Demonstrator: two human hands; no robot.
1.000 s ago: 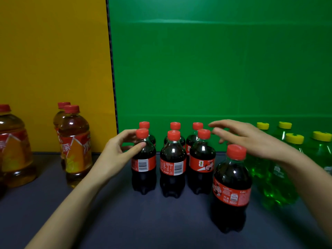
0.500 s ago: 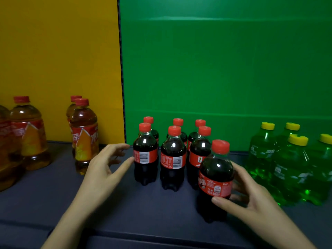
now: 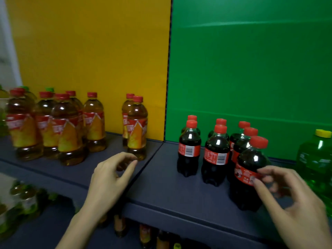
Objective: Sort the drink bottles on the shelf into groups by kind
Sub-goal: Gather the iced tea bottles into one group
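Dark cola bottle with red cap and red label (image 3: pixel 250 159) stands upright, lower right of frame, on the dark blue-grey shelf board (image 3: pixel 167 187), at the front of six like cola bottles (image 3: pixel 189 150) before the green back panel (image 3: pixel 251 69). Right hand (image 3: pixel 291 194), lower right: thumb and forefinger tips at the label, other fingers loosely curled; cannot tell whether they pinch. Left hand (image 3: pixel 111 175), lower centre: relaxed, slightly curled, holding nothing, near the amber tea bottles with red caps (image 3: pixel 137 128) at left.
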